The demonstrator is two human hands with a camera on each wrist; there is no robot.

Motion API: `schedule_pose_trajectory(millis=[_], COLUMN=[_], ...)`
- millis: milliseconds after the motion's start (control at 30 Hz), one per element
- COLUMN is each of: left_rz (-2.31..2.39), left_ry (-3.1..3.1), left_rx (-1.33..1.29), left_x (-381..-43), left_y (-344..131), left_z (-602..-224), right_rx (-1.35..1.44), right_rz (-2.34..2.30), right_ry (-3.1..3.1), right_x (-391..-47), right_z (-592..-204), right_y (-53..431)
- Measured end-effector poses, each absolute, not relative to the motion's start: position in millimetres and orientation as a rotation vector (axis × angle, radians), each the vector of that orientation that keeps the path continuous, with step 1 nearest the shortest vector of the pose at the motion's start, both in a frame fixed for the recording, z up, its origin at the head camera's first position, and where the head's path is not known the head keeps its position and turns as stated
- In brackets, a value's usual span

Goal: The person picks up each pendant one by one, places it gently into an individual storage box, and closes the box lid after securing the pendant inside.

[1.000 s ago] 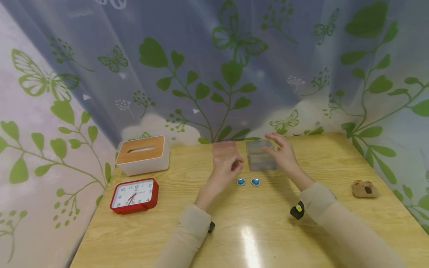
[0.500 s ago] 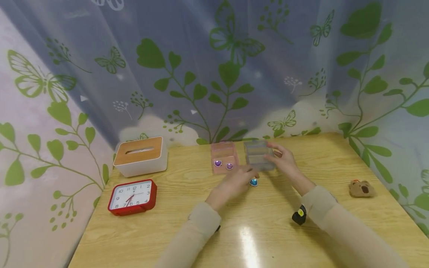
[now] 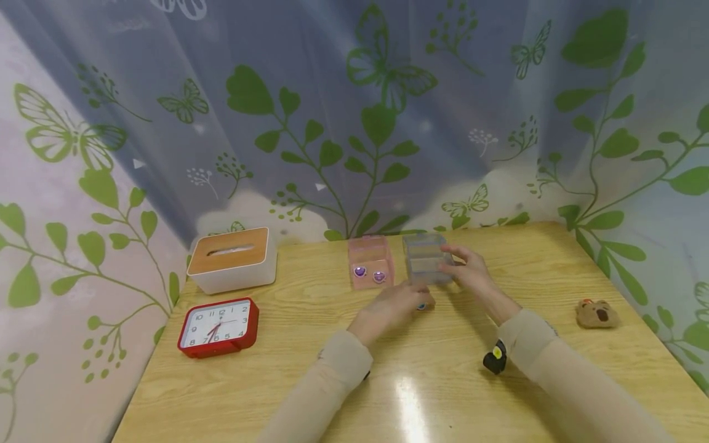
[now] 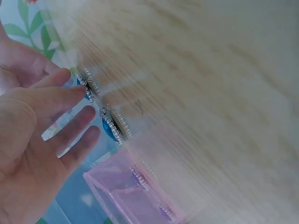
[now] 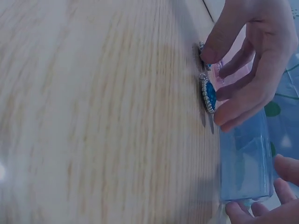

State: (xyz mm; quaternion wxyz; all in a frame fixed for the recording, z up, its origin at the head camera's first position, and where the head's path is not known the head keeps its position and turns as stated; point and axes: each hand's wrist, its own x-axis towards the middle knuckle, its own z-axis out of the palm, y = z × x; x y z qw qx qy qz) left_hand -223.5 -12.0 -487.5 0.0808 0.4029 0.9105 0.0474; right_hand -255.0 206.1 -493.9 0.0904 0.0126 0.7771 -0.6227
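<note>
In the head view my left hand (image 3: 394,304) is over two blue heart-shaped gem charms with beaded silver rims. One blue charm (image 4: 111,126) stands out beside the fingers in the left wrist view; the other blue charm (image 4: 87,88) is partly covered by the thumb. These fingers are apart and close to the charms. At the right side of a clear two-compartment box (image 3: 425,275), my right hand (image 3: 471,271) holds its edge between thumb and fingers. Left of it stands a pink transparent box (image 3: 370,283), with a purple charm (image 3: 360,271) and another purple charm (image 3: 379,277) in its front compartment.
On the left of the wooden table (image 3: 299,375) stand a white tissue box (image 3: 238,271) with a wooden top and a red clock (image 3: 218,327). A brown plush bear head (image 3: 597,314) lies at the right. Patterned curtain (image 3: 343,123) hangs behind.
My left hand has moved right from the pink box to the blue charms, uncovering the purple charms. My right hand has come from above the clear box to its right edge.
</note>
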Motion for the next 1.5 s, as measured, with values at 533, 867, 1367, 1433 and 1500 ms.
schedule_pose_trajectory(millis=[533,867,1367,1433,1500], left_rz=[-0.052,0.116,0.517,0.551,0.568], left_ry=[2.800,2.720,2.864,2.921,2.970], left_rx=[1.196,1.132,0.938,0.882,0.844], left_x=[-228,-233,-244,-247,-250], left_y=[-10,-10,-10,-10,-10], left_z=[-491,-486,-470,-469,-468], right_rx=[0.058,0.065,0.030,0.023,0.028], right_rz=[-1.818,-1.823,-1.781,-1.769,-1.770], right_ry=[2.236,2.237,2.261,2.273,2.268], right_x=[-257,-258,-256,-256,-256], right_z=[-496,-497,-495,-496,-496], right_y=[212,210,212,212,212])
